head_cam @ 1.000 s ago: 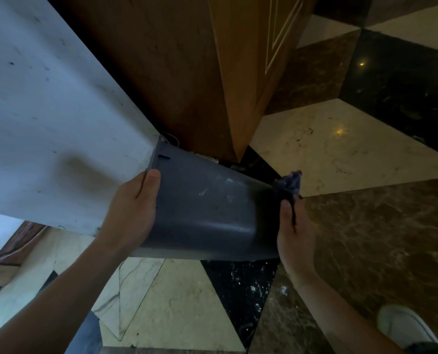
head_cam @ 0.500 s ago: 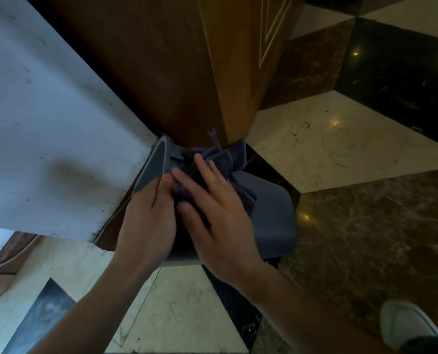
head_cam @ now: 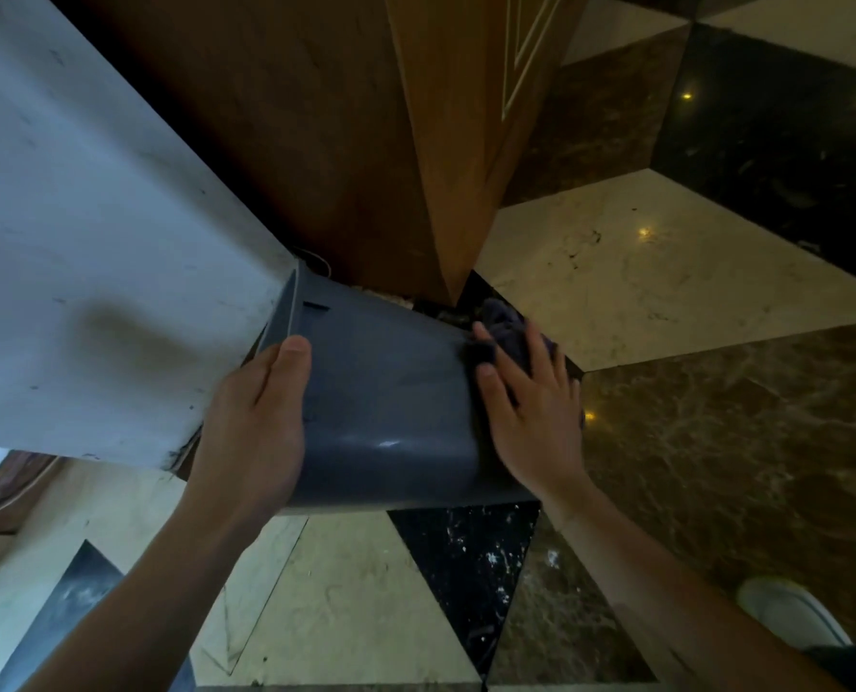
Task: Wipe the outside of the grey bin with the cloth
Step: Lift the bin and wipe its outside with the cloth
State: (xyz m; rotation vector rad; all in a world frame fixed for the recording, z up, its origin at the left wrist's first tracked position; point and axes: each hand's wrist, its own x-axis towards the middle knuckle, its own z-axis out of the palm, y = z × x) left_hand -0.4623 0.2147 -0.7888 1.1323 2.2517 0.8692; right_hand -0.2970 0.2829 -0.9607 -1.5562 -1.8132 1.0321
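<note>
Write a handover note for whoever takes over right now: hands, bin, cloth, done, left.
Left hand: gripping the grey bin at its rim end, thumb on the outer wall, holding it tipped on its side above the marble floor.
Right hand: flat, fingers spread, pressing the dark cloth against the bin's base end.
Bin's open end points towards the white panel, beside the wooden cabinet.
Done: the wall facing the camera looks smooth, with one small glare spot; cannot tell how fully it is wiped.
Left: the far and under sides are hidden; turn the bin and wipe them.
</note>
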